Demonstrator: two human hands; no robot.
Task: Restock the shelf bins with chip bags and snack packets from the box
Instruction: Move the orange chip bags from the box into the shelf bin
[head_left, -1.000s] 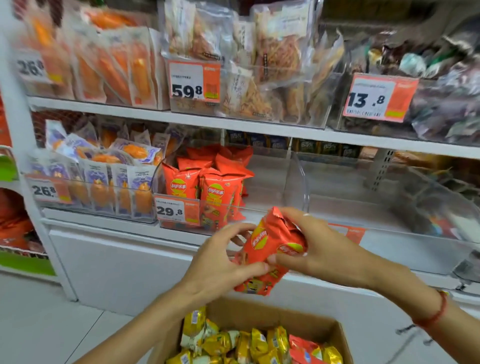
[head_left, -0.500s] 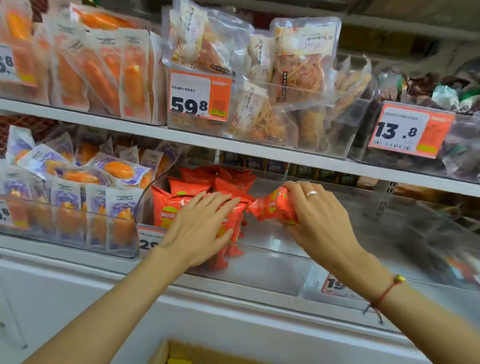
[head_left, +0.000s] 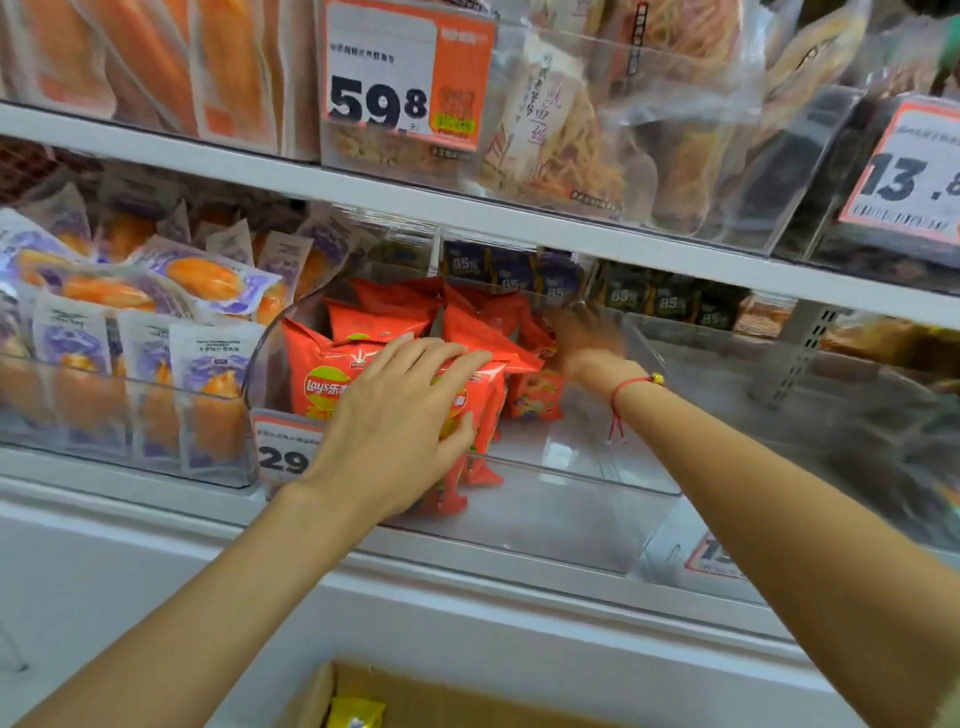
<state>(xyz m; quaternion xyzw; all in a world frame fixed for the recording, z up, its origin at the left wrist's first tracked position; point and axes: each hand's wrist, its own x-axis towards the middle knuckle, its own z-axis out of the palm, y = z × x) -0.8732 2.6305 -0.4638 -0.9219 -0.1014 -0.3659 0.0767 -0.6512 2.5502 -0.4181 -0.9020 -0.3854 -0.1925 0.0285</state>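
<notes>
I had both hands inside the clear shelf bin (head_left: 545, 525) that carried the red chip bags (head_left: 332, 374). My left hand (head_left: 395, 421) lay flat over the front bags at the bin's left end, fingers straight and spread across their tops, thumb against the side of one bag, pressing rather than gripping. My right hand (head_left: 587, 338) was deeper in the bin, behind and to the right of the left one, close against the rear red bags; it was blurred, so I could not tell whether it was clenched on a bag or released. A red string bracelet (head_left: 631, 387) sat on that wrist.

The chip bags stood upright and packed together in the left part of the bin, the right part of its floor bare and see-through. A price label (head_left: 283, 452) reading 29 was fixed to the bin's front left corner, partly hidden by my left wrist. Left of the bin, a neighbouring bin held purple-and-white packets (head_left: 130, 353). Above the bin, on the next shelf up, hung a tag marked 59.8 (head_left: 405, 78). Below the bin, at the bottom edge of the view, the cardboard box (head_left: 311, 701) showed with a yellow packet (head_left: 356, 712) inside.
</notes>
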